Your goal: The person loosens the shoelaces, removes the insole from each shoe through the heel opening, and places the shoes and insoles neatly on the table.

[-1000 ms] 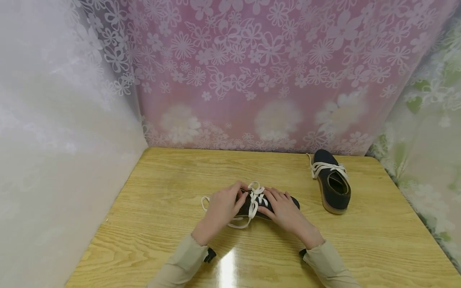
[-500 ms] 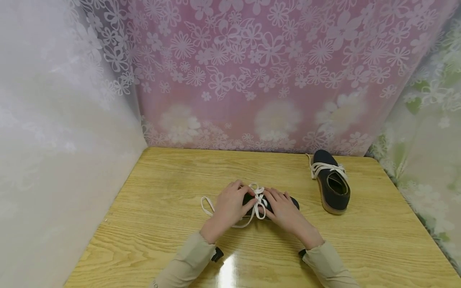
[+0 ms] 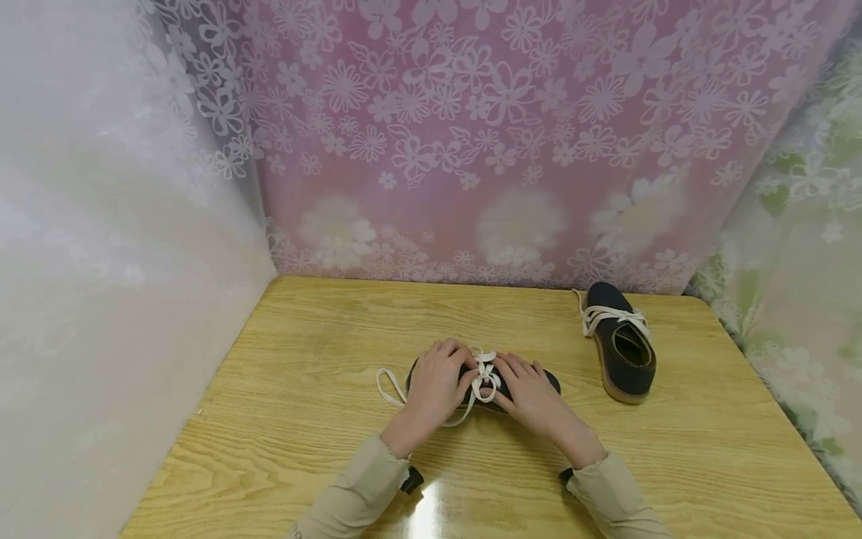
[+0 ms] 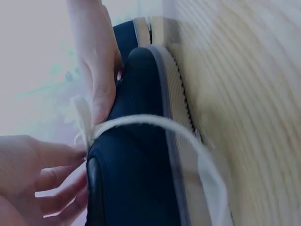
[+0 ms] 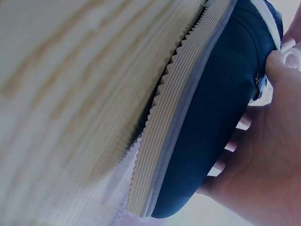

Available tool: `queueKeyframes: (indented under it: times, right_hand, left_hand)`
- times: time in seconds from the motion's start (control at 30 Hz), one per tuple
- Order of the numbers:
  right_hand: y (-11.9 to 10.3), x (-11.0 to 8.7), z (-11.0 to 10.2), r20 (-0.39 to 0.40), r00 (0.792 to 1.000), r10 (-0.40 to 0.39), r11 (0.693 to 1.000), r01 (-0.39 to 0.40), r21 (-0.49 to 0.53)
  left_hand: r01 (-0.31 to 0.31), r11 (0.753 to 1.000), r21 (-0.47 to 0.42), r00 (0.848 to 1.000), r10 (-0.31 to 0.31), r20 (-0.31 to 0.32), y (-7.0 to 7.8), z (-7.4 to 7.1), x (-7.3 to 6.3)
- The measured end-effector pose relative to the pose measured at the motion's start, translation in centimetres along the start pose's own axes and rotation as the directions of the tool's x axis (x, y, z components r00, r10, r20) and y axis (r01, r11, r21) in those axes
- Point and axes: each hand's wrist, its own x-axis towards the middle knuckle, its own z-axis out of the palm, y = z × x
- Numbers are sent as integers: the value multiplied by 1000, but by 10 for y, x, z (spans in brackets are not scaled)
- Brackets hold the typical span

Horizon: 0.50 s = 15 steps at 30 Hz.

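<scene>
A dark navy shoe (image 3: 548,378) with a pale ridged sole stands sideways on the table, toe to the right. White laces (image 3: 486,378) cross its top in a knot with loops. My left hand (image 3: 434,385) is over the shoe's opening, its thumb and forefinger pinching the shoelace by the knot; the left wrist view shows those fingertips (image 4: 81,153) at the lace. From the toe side my right hand (image 3: 535,397) grips the shoe across its front, fingers on the far side. Its thumb (image 5: 277,66) lies against the lace. One long lace (image 4: 160,123) hangs over the near side.
A second dark shoe (image 3: 629,359) with laces tied across it stands at the back right of the wooden table (image 3: 323,337). Pink floral cloth (image 3: 431,150) hangs along the back edge, with pale cloth at both sides.
My left hand has moved right, closer to the knot, and the near loop has become smaller and rounder. My right hand has stayed nearly still on the shoe.
</scene>
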Motion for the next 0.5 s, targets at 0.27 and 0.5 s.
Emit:
queueKeyframes:
  times: [0.27,0.5]
  right_hand:
    - [-1,1,1,0,999,37,996,-37,79]
    - [-1,2,2,-9,999,42,995,-41,94]
  left_hand:
    - [39,978,-205,973,-84,-216,-17,-25,6]
    - [-78,928,-364,947,-45,-317,-24,-44,3]
